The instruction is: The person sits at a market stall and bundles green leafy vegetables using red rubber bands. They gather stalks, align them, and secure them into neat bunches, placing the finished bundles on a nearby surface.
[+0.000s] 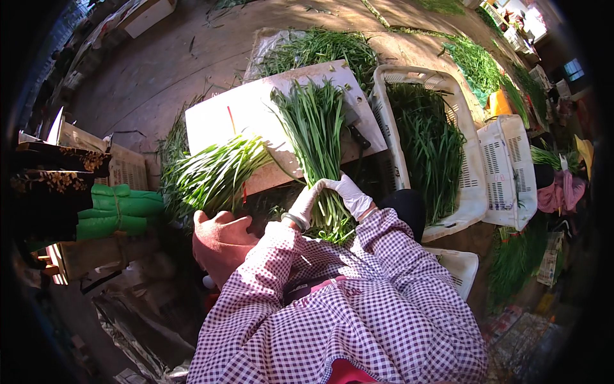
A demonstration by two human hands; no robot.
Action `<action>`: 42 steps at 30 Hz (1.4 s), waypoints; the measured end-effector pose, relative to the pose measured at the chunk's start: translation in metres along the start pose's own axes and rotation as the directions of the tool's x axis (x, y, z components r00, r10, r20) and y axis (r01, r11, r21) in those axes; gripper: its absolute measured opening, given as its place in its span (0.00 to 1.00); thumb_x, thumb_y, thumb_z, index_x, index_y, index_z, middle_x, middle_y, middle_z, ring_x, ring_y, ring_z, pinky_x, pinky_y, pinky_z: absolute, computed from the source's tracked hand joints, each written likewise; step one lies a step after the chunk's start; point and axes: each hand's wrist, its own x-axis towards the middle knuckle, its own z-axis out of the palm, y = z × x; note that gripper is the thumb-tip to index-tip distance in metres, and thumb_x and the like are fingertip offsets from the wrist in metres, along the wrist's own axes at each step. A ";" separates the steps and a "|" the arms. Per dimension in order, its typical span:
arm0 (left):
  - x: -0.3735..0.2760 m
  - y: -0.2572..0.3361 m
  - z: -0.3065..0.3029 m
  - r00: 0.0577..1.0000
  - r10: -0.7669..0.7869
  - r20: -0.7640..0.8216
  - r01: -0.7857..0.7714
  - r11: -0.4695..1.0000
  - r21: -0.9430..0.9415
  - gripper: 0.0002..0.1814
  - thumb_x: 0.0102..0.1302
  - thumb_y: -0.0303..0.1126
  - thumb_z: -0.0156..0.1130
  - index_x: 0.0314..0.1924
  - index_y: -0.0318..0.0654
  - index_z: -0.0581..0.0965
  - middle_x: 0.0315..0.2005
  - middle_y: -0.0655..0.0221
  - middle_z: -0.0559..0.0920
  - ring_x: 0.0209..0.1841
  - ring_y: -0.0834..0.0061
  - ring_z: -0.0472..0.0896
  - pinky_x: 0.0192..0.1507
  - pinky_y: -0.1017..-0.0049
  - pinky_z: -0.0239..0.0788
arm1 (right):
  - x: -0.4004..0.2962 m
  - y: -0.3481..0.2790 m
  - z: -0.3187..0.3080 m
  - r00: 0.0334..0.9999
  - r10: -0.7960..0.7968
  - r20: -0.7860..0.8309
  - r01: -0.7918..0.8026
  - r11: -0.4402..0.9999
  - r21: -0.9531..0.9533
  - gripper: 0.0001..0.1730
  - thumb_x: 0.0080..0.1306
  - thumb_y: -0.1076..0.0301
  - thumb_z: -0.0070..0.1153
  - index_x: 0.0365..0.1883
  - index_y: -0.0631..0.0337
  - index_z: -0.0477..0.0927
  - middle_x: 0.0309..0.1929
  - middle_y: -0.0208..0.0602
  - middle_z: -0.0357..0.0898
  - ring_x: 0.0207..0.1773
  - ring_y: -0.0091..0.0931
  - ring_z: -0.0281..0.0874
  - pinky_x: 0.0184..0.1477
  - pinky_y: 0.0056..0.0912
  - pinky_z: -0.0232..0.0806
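Observation:
Both my hands wear white gloves. My left hand [305, 204] and my right hand [353, 194] close around the stem end of a bundle of long green leaves [314, 125], from its two sides. The bundle's leafy end lies across a white board [211, 117]. Left of it, a second, paler bunch of leaves [220, 168] rests over the board's near left edge. A knife with a black handle [359, 137] lies on the board to the right of the held bundle, its blade partly hidden. A thin red strip [231, 120] is on the board.
A white plastic crate [405, 71] of leaves stands to the right, beside more white crates [513, 168]. Loose leaves [321, 50] lie behind the board. Green rolled material [120, 206] is at the left. A reddish cloth-like thing [223, 242] is near my left forearm.

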 end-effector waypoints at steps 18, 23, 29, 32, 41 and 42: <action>0.009 0.004 -0.013 0.981 0.172 0.090 -0.186 0.965 0.187 0.30 0.55 0.30 0.73 0.58 0.36 0.72 0.47 0.70 0.80 0.48 0.75 0.78 0.54 0.72 0.70 | 0.005 0.000 0.008 0.966 0.256 0.034 -0.257 0.965 0.044 0.19 0.61 0.62 0.67 0.48 0.62 0.82 0.42 0.30 0.83 0.43 0.23 0.79 0.48 0.26 0.71; -0.014 0.027 0.027 0.934 0.330 0.141 -0.358 0.849 0.388 0.31 0.53 0.24 0.74 0.58 0.35 0.72 0.47 0.72 0.80 0.47 0.79 0.77 0.52 0.76 0.71 | -0.032 -0.039 0.021 0.999 -0.005 0.049 0.003 0.999 0.045 0.22 0.60 0.65 0.68 0.51 0.62 0.79 0.44 0.30 0.82 0.44 0.22 0.78 0.50 0.26 0.71; -0.025 0.107 0.102 0.810 0.465 0.356 -0.576 0.743 0.342 0.33 0.50 0.23 0.76 0.56 0.34 0.72 0.46 0.70 0.80 0.46 0.79 0.79 0.48 0.77 0.76 | -0.045 -0.129 0.037 0.871 -0.477 0.117 0.486 0.872 -0.063 0.28 0.55 0.69 0.72 0.52 0.65 0.77 0.47 0.32 0.81 0.47 0.23 0.77 0.52 0.27 0.71; -0.020 0.150 0.122 0.848 0.375 0.376 -0.502 0.797 0.336 0.30 0.50 0.22 0.76 0.54 0.34 0.73 0.45 0.68 0.81 0.42 0.78 0.81 0.44 0.76 0.80 | -0.034 -0.171 0.044 0.818 -0.535 0.212 0.567 0.812 -0.137 0.31 0.51 0.70 0.74 0.53 0.66 0.75 0.47 0.33 0.80 0.46 0.24 0.78 0.51 0.27 0.72; 0.100 0.187 0.032 0.876 0.226 0.427 -0.338 0.918 0.207 0.24 0.73 0.43 0.53 0.63 0.39 0.69 0.52 0.56 0.78 0.50 0.67 0.81 0.49 0.68 0.79 | 0.089 -0.125 -0.037 0.630 -0.544 0.554 0.764 0.304 -0.570 0.31 0.65 0.64 0.60 0.65 0.59 0.66 0.64 0.39 0.66 0.62 0.32 0.68 0.61 0.34 0.67; 0.110 0.181 0.037 0.897 0.185 0.401 -0.263 0.953 0.149 0.23 0.74 0.43 0.51 0.63 0.38 0.68 0.51 0.56 0.79 0.49 0.68 0.81 0.49 0.67 0.79 | 0.100 -0.114 -0.057 0.600 -0.538 0.592 0.749 0.119 -0.652 0.30 0.69 0.64 0.55 0.67 0.59 0.63 0.68 0.40 0.63 0.65 0.32 0.66 0.62 0.33 0.67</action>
